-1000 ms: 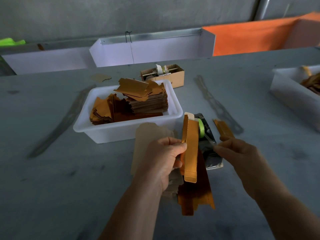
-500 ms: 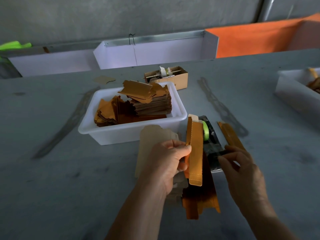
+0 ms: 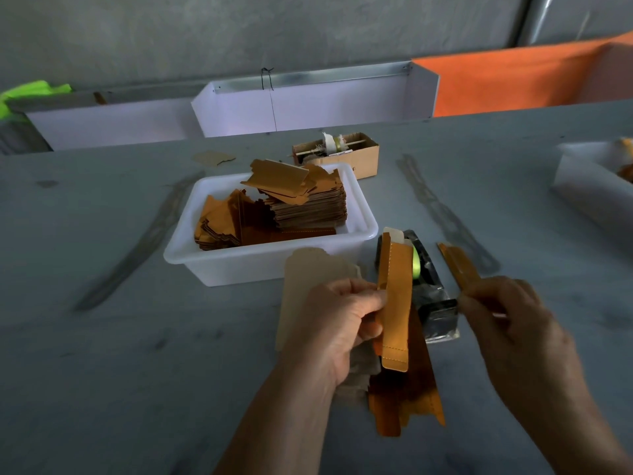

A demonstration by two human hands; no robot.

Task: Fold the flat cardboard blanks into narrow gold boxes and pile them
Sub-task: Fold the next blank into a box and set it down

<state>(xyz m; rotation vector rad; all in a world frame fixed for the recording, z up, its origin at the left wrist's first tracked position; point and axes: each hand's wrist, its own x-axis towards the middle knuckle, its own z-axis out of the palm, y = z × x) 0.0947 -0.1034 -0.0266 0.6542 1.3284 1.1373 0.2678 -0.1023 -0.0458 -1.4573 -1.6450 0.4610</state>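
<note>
Above the grey table (image 3: 102,354), the left hand (image 3: 337,329) is pinching a narrow folded gold cardboard box (image 3: 395,303) upright, while the right hand (image 3: 513,323), fingers curled, is reaching beside the black tape dispenser (image 3: 433,303).

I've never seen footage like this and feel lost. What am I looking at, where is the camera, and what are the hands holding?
The camera sits on a person's head, looking down at their own two bare hands over a grey table. The left hand pinches a narrow gold box, held upright. The right hand has curled fingers near a black tape dispenser; what it holds is too blurred to tell. Behind, a white tub holds stacked flat gold blanks. More gold pieces lie under the hands.
</note>
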